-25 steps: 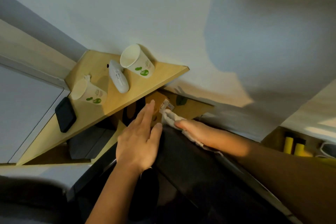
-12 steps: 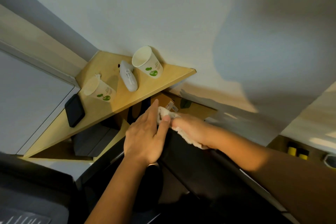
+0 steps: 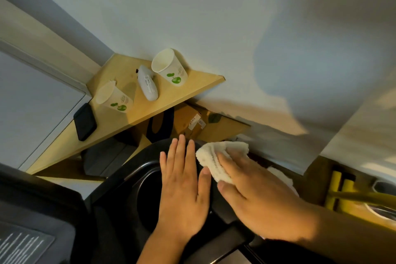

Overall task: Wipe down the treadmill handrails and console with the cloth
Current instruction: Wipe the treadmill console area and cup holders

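The black treadmill console (image 3: 128, 191) fills the lower middle, with a round cup recess (image 3: 147, 197) in it. My left hand (image 3: 184, 188) lies flat on the console, fingers straight and together, covering part of the recess. Just right of it, my right hand (image 3: 257, 199) presses a white terry cloth (image 3: 216, 158) onto the console's top edge. The cloth bunches out beyond my fingertips, and a bit of it (image 3: 280, 176) shows behind my right wrist.
A wooden shelf (image 3: 132, 113) stands beyond the console with two paper cups (image 3: 169, 68) (image 3: 113, 98), a white oblong device (image 3: 147, 85) and a black phone (image 3: 84, 121). Cardboard boxes (image 3: 192, 122) sit under it. Yellow cylinders (image 3: 340, 186) stand at right. The white wall is close ahead.
Both hands and the cloth have drawn back toward me along the console. The view has tilted down, showing the cup recess and more of the console.
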